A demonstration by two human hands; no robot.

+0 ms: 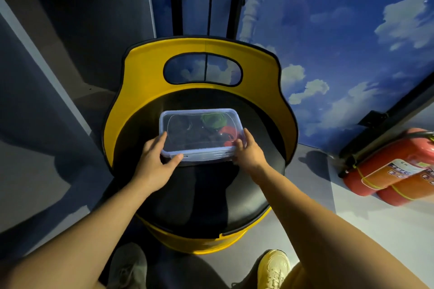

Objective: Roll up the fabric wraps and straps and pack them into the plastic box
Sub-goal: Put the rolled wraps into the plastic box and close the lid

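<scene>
A clear plastic box [199,134] with its lid on sits on the black seat [211,195] of a yellow barrel chair. Through the lid I see rolled fabric: a green roll [212,120], a red-orange roll [231,135] and dark rolls [185,134]. My left hand [156,159] holds the box's near left corner, fingers on the lid and thumb along the front edge. At the near right corner, my right hand [249,151] grips the box with fingers curled over the lid's rim.
The chair's yellow backrest [202,54] with a cut-out handle rises behind the box. Two red fire extinguishers [394,169] lie on the floor at the right. A sky-painted wall stands behind. My shoes [272,267] are below the chair's front.
</scene>
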